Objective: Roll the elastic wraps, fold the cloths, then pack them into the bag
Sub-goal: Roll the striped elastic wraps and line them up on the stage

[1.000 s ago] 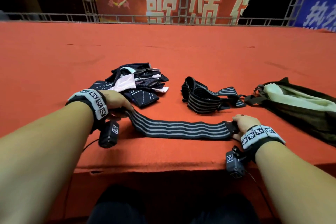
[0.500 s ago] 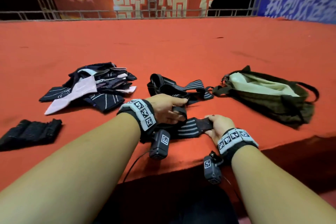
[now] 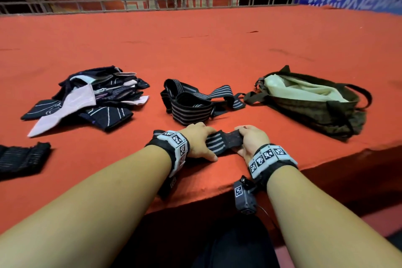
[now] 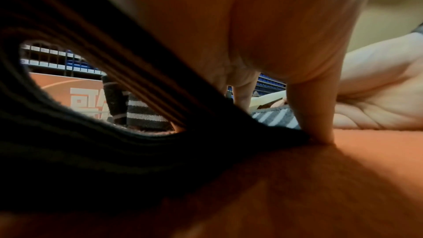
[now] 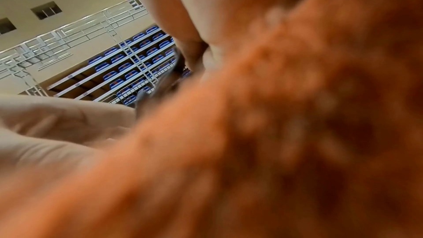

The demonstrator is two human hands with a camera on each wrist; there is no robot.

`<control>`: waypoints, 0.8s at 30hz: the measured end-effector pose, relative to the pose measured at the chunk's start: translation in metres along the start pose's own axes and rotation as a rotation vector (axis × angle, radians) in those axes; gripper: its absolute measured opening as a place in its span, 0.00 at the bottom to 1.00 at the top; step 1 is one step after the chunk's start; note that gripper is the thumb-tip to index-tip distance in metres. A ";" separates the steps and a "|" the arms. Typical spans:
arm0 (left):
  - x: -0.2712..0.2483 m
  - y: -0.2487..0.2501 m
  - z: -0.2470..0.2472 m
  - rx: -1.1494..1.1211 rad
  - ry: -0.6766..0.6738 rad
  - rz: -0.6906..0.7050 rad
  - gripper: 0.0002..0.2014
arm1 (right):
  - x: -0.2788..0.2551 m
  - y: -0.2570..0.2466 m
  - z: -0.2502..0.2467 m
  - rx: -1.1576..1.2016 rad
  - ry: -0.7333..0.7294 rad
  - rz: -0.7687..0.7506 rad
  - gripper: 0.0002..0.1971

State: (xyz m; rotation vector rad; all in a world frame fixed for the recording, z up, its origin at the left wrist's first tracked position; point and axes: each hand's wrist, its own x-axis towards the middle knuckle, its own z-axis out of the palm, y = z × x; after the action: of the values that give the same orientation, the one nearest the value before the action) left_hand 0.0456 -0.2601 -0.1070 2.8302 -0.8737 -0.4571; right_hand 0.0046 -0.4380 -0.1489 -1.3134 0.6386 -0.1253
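A black elastic wrap with grey stripes (image 3: 221,142) lies doubled up near the table's front edge. My left hand (image 3: 200,142) arches over its left part, fingers curled on the far side and thumb on the near side. My right hand (image 3: 253,141) grips its dark right end. In the left wrist view the wrap (image 4: 114,151) loops under my palm, with my thumb (image 4: 315,111) pressed down beside it. A second striped wrap (image 3: 191,104) lies loose behind. A pile of dark and pale cloths (image 3: 87,102) sits at the left. The olive bag (image 3: 315,104) lies open at the right.
A dark bundle (image 3: 21,158) lies at the far left edge. The red-covered table (image 3: 217,50) stretches far back to a metal railing (image 3: 152,3) and banners. The table's front edge (image 3: 217,193) runs just below my wrists. The right wrist view is mostly blurred red cloth.
The wrap lay stretched flat between hands far apart. My left hand has carried its end rightward to the right hand, so the wrap is now doubled and short between them.
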 end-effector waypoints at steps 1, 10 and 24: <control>0.001 -0.001 0.001 0.004 -0.003 -0.007 0.49 | -0.002 0.000 0.000 0.034 -0.016 0.002 0.09; -0.001 -0.007 0.007 0.029 -0.039 -0.078 0.47 | -0.004 0.007 0.000 -0.169 -0.116 -0.128 0.31; -0.078 -0.081 -0.030 -0.437 -0.092 -0.351 0.13 | -0.022 -0.006 0.015 -0.403 -0.029 -0.292 0.36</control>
State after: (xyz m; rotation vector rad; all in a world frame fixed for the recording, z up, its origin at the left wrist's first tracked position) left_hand 0.0374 -0.1477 -0.0776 2.5599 -0.2375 -0.7249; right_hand -0.0047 -0.4173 -0.1336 -1.7928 0.4562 -0.2228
